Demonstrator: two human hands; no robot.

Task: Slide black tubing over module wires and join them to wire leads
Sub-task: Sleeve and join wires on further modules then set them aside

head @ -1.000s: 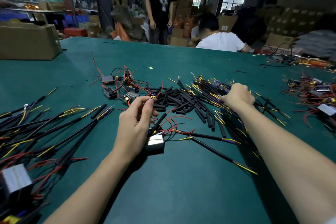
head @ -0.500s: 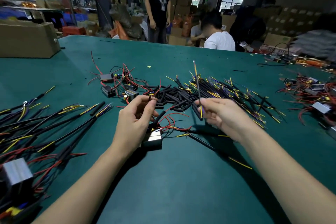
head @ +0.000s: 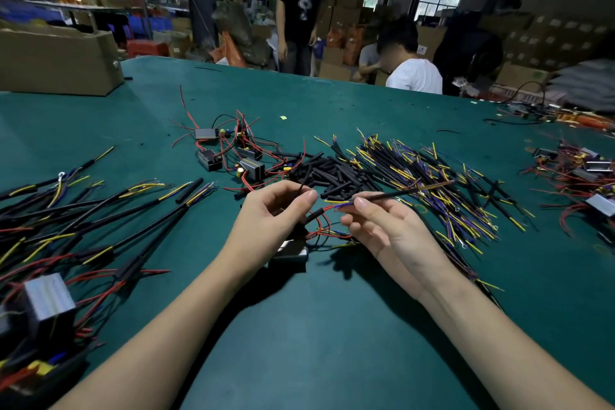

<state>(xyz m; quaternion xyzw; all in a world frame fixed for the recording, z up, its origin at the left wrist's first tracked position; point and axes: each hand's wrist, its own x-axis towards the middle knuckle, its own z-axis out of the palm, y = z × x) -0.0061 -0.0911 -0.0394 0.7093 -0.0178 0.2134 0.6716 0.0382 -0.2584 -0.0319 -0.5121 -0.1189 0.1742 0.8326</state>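
Under both your forearms stretches the green table [head: 332, 343], and they reach in from the near edge, converging just above a module [head: 289, 256] that lies below your fingers. Beyond your fingertips sits the pile of cut black tubing [head: 336, 173], and just past your right fingers fans the heap of wire leads [head: 432, 183], black-sleeved with yellow and purple ends. Well out from your left knuckles lies a spread of finished, sleeved leads [head: 100, 220].

Your left hand [head: 266, 226] is turned palm toward the right, fingers curled, thumb and forefinger pinching a thin black wire [head: 304, 178] that pokes up past the fingertips. Below those same fingers a short black tubing piece [head: 314, 215] sits on the module's red wires [head: 324, 225], which loop down toward the module; whether your lower fingers hold that piece, you can't tell from here.

Your right hand [head: 389, 226] is palm up, wrist bent back, fingers loosely curled, thumb and forefinger pinching one wire lead [head: 392, 194] near its stripped end. That lead runs level, away to the right of your fingertips, its yellow and purple tips pointing at your left hand, close to the red wires but just short of touching.
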